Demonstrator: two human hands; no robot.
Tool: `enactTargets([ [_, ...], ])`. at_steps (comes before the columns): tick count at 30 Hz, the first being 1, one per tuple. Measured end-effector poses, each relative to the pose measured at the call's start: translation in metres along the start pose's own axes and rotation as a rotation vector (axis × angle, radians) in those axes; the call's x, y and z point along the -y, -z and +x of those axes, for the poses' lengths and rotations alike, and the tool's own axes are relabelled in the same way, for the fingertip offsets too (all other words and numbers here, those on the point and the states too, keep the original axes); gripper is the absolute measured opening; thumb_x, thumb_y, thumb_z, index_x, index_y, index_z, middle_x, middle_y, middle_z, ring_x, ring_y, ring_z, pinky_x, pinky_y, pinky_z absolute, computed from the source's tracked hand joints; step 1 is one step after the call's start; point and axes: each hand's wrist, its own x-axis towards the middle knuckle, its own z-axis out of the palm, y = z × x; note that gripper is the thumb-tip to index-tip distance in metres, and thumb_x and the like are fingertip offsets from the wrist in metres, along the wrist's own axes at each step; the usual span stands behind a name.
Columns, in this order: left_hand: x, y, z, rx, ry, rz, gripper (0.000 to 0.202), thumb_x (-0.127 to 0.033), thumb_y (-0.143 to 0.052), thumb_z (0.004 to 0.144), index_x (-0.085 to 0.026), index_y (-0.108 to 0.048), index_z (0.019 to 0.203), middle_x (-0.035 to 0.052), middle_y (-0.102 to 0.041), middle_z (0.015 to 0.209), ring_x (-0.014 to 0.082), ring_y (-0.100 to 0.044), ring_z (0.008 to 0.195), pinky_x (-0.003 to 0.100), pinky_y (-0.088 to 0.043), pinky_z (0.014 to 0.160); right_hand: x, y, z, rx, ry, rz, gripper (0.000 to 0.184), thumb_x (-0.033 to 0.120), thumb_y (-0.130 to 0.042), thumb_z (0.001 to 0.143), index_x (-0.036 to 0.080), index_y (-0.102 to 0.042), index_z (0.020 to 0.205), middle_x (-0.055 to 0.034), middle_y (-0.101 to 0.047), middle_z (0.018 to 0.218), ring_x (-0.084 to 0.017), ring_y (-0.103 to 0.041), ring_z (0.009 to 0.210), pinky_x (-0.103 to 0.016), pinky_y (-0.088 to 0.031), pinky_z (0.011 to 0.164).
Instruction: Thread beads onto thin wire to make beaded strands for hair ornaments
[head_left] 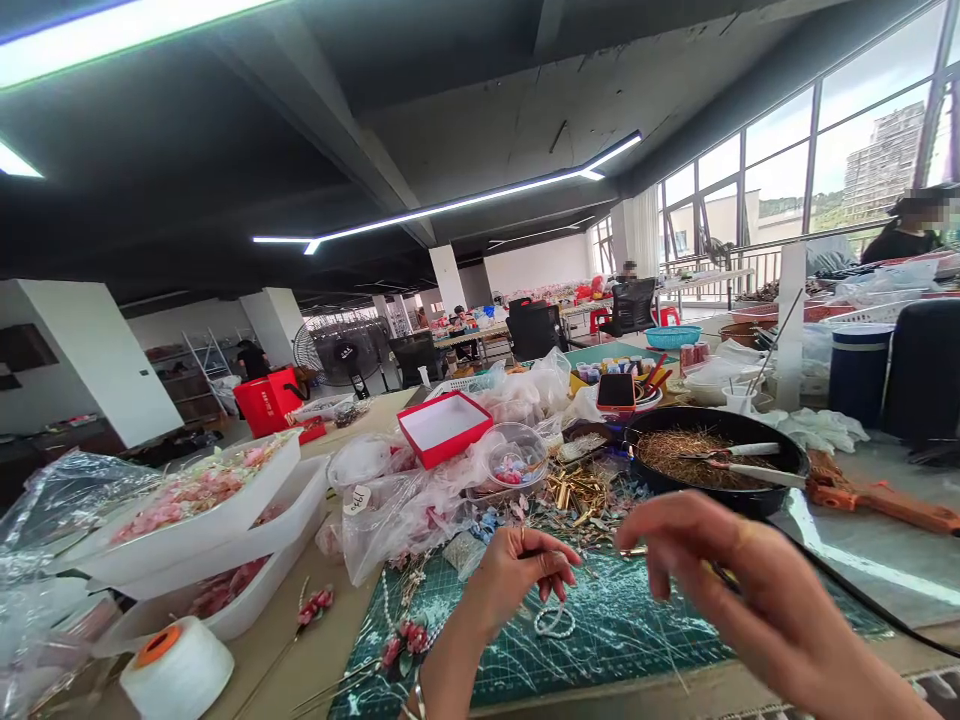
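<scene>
My left hand [517, 575] is over the green cutting mat [622, 650], thumb and fingertips pinched together. Whatever they may hold is too small to make out. To its right my right hand [727, 585] hovers higher, slightly blurred, its fingers bent and apart with no object visible in them. A small loop of white beads [555, 622] lies on the mat below and between the hands. Left of my left wrist are red flower sprigs [405, 640] on wire stems. A dark, yellow-edged thing [724, 575] is partly hidden behind my right hand.
A black pan [787, 455] of thin golden wires, with tools across it, stands at the right by an orange-handled tool [885, 500]. Gold pieces [577, 495], plastic bags [390, 510] and a red box [446, 428] crowd the back. Flower trays [225, 540] and a thread cone [180, 670] stand left.
</scene>
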Motion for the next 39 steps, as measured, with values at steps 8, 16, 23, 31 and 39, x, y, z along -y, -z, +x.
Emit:
enactTargets([
  [8,-0.020,-0.002,-0.012,-0.001,-0.096,-0.183,0.012,-0.022,-0.051,0.079,-0.015,-0.056,0.087,0.0031,-0.063,0.069,0.0107,-0.056,0.059,0.022,-0.036,0.053,-0.081,-0.037,0.018,0.169,-0.338,0.529,0.023,0.035,-0.039,0.084,0.024,-0.042,0.104,-0.0044,-0.059,0.094,-0.011,-0.059,0.053,-0.018,-0.028,0.033],
  [16,-0.017,0.005,-0.013,-0.064,-0.114,-0.137,0.011,-0.024,-0.056,0.076,-0.017,-0.049,0.080,0.0051,-0.067,0.070,0.0152,-0.060,0.059,0.026,-0.043,0.056,-0.095,-0.073,0.012,0.168,-0.353,0.479,0.016,0.032,-0.058,0.073,0.018,-0.049,0.072,0.0037,-0.054,0.058,-0.008,-0.048,0.042,-0.017,-0.026,0.031],
  [23,-0.010,0.011,-0.009,-0.206,-0.099,-0.052,0.015,-0.026,-0.061,0.071,-0.015,-0.056,0.080,0.0079,-0.068,0.075,0.0189,-0.063,0.069,0.030,-0.048,0.065,-0.089,-0.065,-0.002,0.134,-0.315,0.400,0.008,0.022,-0.053,0.076,0.018,-0.050,0.070,0.0056,-0.047,0.055,-0.008,-0.045,0.046,-0.020,-0.033,0.042],
  [31,-0.030,0.001,-0.019,-0.004,-0.087,-0.013,0.014,-0.021,-0.059,0.073,-0.015,-0.055,0.085,0.0096,-0.067,0.081,0.0193,-0.062,0.075,0.033,-0.047,0.070,-0.093,-0.063,0.009,0.127,-0.240,0.533,0.022,0.025,-0.052,0.077,0.021,-0.053,0.098,-0.0036,-0.059,0.093,-0.019,-0.052,0.089,-0.030,-0.039,0.076],
  [39,-0.029,0.005,-0.024,0.017,-0.054,0.125,0.015,-0.021,-0.055,0.075,-0.016,-0.057,0.090,0.0067,-0.068,0.073,0.0204,-0.063,0.075,0.034,-0.046,0.073,-0.090,-0.075,0.012,0.212,-0.272,0.755,0.017,0.026,-0.058,0.073,0.019,-0.056,0.088,0.0003,-0.060,0.072,-0.014,-0.053,0.069,-0.028,-0.036,0.068],
])
